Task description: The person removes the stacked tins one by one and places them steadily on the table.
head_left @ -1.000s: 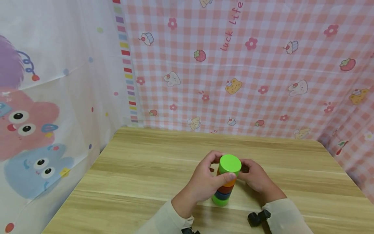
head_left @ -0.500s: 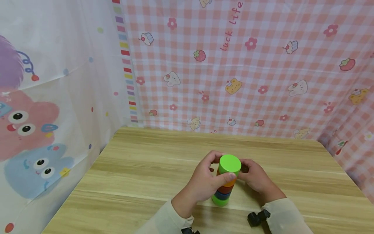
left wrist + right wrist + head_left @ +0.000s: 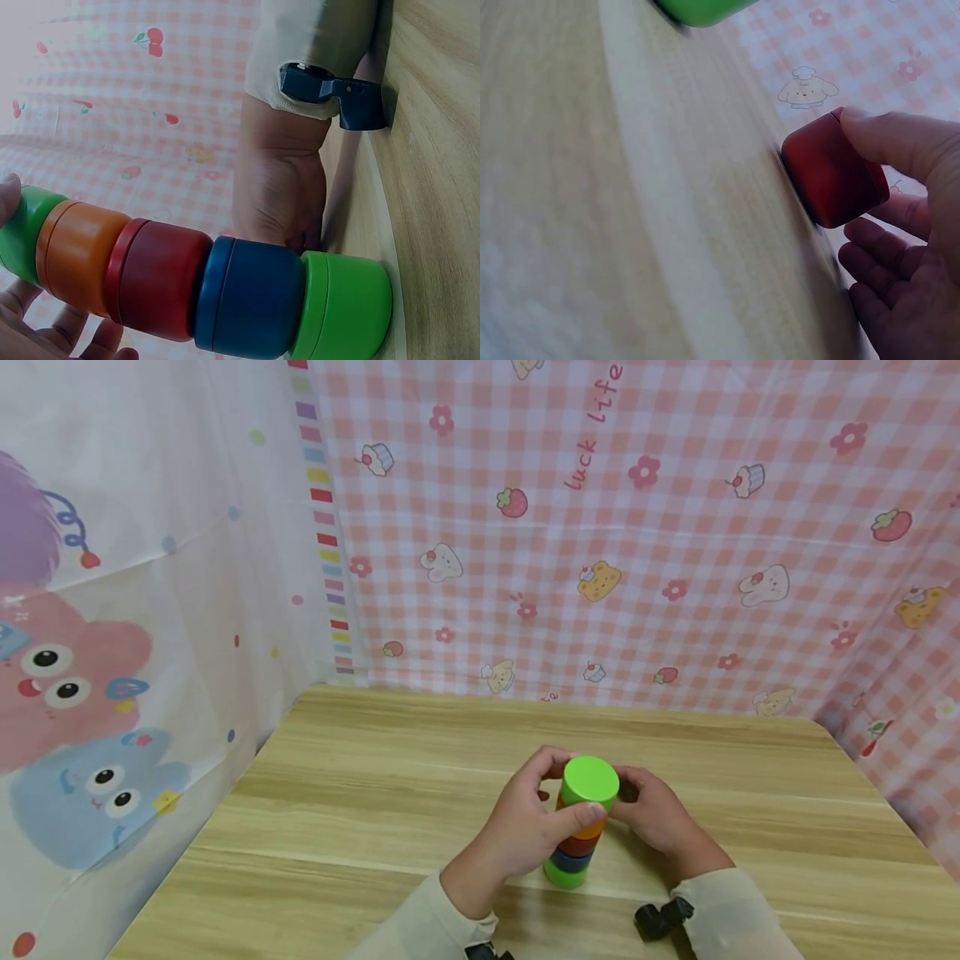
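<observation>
A tower of round, lidded-looking toy cups stands upright on the wooden table (image 3: 360,827). From the top down come a green cup (image 3: 590,779), an orange cup (image 3: 82,255), a dark red cup (image 3: 161,277), a blue cup (image 3: 251,296) and another green cup (image 3: 345,307) at the base. My left hand (image 3: 521,827) grips the tower near its top, thumb in front and fingers behind. Just right of the tower, my right hand (image 3: 660,814) pinches a separate red cup (image 3: 829,172) low at the table. In the head view that cup is hidden.
Behind the table hangs a pink checked cloth (image 3: 480,568) with printed figures; a white printed cloth (image 3: 225,593) hangs at the left. Black wrist devices sit on both cuffs, the right one (image 3: 663,918) close to the tabletop.
</observation>
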Tool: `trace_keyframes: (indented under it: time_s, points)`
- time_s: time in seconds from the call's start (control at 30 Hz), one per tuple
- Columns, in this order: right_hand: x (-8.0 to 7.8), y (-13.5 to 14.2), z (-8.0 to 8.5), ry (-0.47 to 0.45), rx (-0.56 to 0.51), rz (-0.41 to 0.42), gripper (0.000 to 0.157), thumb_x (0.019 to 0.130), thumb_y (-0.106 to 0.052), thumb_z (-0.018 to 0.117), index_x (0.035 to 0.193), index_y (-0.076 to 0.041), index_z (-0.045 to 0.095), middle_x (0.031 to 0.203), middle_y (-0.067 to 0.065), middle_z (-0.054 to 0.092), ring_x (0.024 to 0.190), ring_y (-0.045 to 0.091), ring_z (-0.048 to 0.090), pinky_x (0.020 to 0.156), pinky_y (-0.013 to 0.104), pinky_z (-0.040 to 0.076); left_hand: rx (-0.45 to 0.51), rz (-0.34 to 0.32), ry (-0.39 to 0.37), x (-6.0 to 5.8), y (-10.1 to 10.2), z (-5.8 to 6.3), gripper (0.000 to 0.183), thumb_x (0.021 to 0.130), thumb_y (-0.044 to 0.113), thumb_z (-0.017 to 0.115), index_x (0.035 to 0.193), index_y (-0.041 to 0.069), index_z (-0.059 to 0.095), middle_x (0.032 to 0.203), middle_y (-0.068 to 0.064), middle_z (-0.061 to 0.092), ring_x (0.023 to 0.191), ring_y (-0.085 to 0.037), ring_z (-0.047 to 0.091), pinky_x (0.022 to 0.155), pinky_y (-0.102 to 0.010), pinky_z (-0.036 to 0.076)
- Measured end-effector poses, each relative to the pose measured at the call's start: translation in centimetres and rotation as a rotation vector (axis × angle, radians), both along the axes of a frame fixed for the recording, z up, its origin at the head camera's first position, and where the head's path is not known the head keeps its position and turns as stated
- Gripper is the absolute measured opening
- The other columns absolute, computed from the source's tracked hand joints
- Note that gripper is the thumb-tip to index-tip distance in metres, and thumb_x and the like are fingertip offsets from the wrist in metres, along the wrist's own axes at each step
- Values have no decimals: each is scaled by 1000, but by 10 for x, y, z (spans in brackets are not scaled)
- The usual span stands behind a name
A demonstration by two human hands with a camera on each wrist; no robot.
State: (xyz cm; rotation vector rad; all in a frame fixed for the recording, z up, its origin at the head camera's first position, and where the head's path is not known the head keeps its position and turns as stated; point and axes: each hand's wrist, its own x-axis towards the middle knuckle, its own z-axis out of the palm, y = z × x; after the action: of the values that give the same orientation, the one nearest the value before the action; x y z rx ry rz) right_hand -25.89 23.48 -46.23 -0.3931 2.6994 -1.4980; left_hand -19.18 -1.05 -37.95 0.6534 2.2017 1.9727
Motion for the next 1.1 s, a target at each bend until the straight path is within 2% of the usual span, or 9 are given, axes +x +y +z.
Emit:
trace_keyframes:
  time_s: [0.23, 0.37, 0.6, 0.9, 1.1]
  points:
    - [3, 0, 1, -67, -30, -37, 68, 99, -28, 76, 152, 3, 48, 145, 22, 59, 132, 38, 58, 114, 59, 44, 3, -2, -6, 0, 0, 0, 40, 93, 30, 82, 127, 24, 63, 123, 8, 65, 120, -12, 55, 102, -49, 39]
    - [4, 0, 0, -81, -33, -64, 69, 102, -27, 73, 155, 4, 42, 146, 25, 56, 132, 41, 57, 114, 59, 43, 2, 0, -6, 0, 0, -1, 40, 93, 31, 82, 127, 24, 63, 123, 8, 65, 120, -12, 54, 102, -48, 39]
    - [3, 0, 1, -104, -40, -93, 64, 105, -27, 67, 156, 1, 40, 146, 25, 56, 134, 40, 54, 117, 60, 40, 11, 2, 2, 0, 1, -1, 41, 92, 30, 82, 129, 24, 63, 124, 8, 65, 121, -13, 54, 102, -49, 39]
    - [3, -1, 8, -172, -67, -116, 64, 109, -39, 58, 159, -3, 37, 150, 23, 52, 140, 40, 47, 121, 63, 32, 27, 3, 4, 0, 1, -2, 44, 92, 30, 82, 132, 25, 63, 126, 8, 66, 122, -12, 54, 103, -51, 38]
    - [4, 0, 11, -175, -82, -122, 65, 110, -45, 51, 159, -4, 37, 152, 24, 48, 144, 41, 42, 122, 65, 28, 33, 0, 15, 0, 1, -3, 45, 92, 31, 82, 133, 26, 63, 126, 9, 66, 122, -12, 55, 103, -50, 39]
